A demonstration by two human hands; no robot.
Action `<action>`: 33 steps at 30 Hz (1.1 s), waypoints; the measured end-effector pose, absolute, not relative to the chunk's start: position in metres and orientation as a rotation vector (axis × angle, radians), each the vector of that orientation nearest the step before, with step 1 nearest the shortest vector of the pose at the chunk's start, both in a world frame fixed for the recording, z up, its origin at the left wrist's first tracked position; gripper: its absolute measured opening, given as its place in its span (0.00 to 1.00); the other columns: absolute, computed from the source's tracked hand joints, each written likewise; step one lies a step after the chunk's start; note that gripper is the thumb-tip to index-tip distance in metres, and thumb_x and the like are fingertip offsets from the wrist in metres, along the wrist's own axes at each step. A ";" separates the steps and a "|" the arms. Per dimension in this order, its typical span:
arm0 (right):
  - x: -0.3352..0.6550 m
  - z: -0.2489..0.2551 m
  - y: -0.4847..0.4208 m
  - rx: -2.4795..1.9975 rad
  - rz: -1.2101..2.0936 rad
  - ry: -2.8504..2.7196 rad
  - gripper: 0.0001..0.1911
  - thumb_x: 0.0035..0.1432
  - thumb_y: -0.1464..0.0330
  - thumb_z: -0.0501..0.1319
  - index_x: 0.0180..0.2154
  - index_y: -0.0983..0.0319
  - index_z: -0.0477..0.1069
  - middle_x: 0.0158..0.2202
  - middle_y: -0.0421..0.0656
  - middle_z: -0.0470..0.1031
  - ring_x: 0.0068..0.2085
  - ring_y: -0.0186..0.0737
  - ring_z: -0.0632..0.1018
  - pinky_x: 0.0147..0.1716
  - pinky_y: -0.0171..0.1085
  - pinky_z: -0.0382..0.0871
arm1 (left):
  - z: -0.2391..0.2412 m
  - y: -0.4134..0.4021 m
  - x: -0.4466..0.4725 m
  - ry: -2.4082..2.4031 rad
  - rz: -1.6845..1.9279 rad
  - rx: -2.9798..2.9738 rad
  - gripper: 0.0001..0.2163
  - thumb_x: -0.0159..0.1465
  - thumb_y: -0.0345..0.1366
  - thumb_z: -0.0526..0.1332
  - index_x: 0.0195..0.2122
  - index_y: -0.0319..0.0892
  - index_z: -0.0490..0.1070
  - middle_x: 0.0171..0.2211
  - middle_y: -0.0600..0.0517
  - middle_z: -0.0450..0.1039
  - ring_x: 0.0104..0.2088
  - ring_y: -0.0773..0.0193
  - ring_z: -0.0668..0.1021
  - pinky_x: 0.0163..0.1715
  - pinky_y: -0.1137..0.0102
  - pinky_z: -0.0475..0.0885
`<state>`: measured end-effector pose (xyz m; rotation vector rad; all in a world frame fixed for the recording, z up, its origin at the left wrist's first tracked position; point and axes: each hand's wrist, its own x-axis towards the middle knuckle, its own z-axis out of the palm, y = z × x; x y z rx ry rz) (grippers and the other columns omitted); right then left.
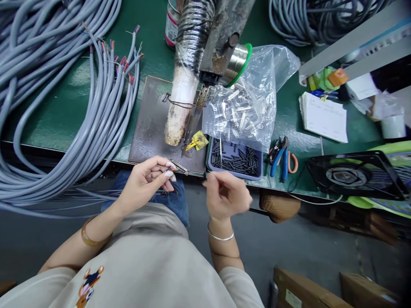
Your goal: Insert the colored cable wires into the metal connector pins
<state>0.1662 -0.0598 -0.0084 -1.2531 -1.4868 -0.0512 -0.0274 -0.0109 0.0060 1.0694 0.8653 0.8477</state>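
My left hand (149,177) pinches a D-sub connector (179,167) with its fingertips, at the front edge of a dark metal plate (150,124). Thin coloured wires (172,169) run between those fingers to the connector's pins. Over by the front of a blue tray (236,172) full of short black tubes, my right hand (226,194) is closed, thumb against curled fingers. Whatever it may hold is hidden. Just above the connector, a soldering iron (196,117) in a clamp points its tip down. A yellow sponge (201,140) lies beside the tip.
Grey cables (105,111) with stripped ends cover the left. A foil-wrapped duct (192,38) hangs over the plate. Behind the tray are a bag of metal connectors (240,111) and a solder spool (236,64). Cutters (281,158), a paper stack (323,117) and a fan (353,175) sit rightward.
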 end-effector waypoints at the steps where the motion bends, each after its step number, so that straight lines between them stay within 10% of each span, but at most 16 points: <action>1: 0.167 -0.009 -0.062 -1.181 -0.155 -1.421 0.10 0.64 0.73 0.65 0.46 0.56 0.77 0.26 0.35 0.77 0.20 0.33 0.73 0.21 0.36 0.73 | 0.005 -0.011 -0.028 0.860 0.838 1.044 0.09 0.64 0.37 0.70 0.40 0.37 0.74 0.25 0.54 0.79 0.23 0.67 0.83 0.25 0.76 0.80; 10: 0.158 -0.004 -0.066 -1.328 0.002 -1.560 0.14 0.65 0.77 0.63 0.49 0.56 0.73 0.37 0.39 0.85 0.36 0.40 0.87 0.44 0.43 0.85 | 0.001 -0.011 -0.029 0.850 0.804 0.976 0.13 0.63 0.41 0.71 0.39 0.39 0.71 0.26 0.54 0.79 0.24 0.65 0.84 0.26 0.76 0.81; 33: 0.145 -0.008 -0.061 -1.307 0.269 -1.566 0.09 0.62 0.79 0.65 0.37 0.58 0.73 0.38 0.41 0.85 0.39 0.36 0.85 0.38 0.34 0.81 | -0.013 -0.003 -0.036 0.545 0.746 0.729 0.10 0.59 0.34 0.73 0.35 0.38 0.74 0.30 0.49 0.84 0.20 0.65 0.82 0.22 0.75 0.77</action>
